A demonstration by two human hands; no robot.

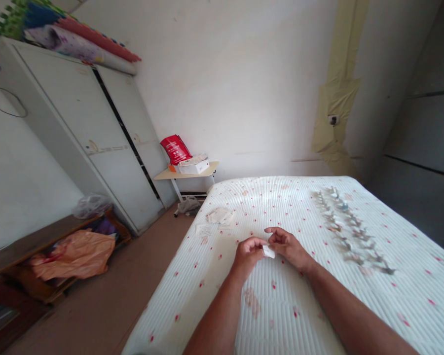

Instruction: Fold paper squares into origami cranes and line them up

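Note:
Above the middle of the bed, a small folded piece of white paper (pixel 269 251) is pinched between my two hands. My left hand (pixel 250 252) grips its left side with thumb and fingers. From the right, my right hand (pixel 286 246) closes thumb and fingers on the other edge, its index finger raised and bent. Beyond my left hand lies a loose pile of printed paper pieces (pixel 220 216). Several small folded paper figures (pixel 350 229), like origami birds, stand in two rows to the right.
The bed's striped, red-dotted cover (pixel 274 315) spreads beneath my hands. A small table (pixel 166 174) with a red bag (pixel 175 149) and white box (pixel 194 167) stands at the far left corner. Further left are a grey cabinet (pixel 107 172) and an orange plastic bag (pixel 76 254).

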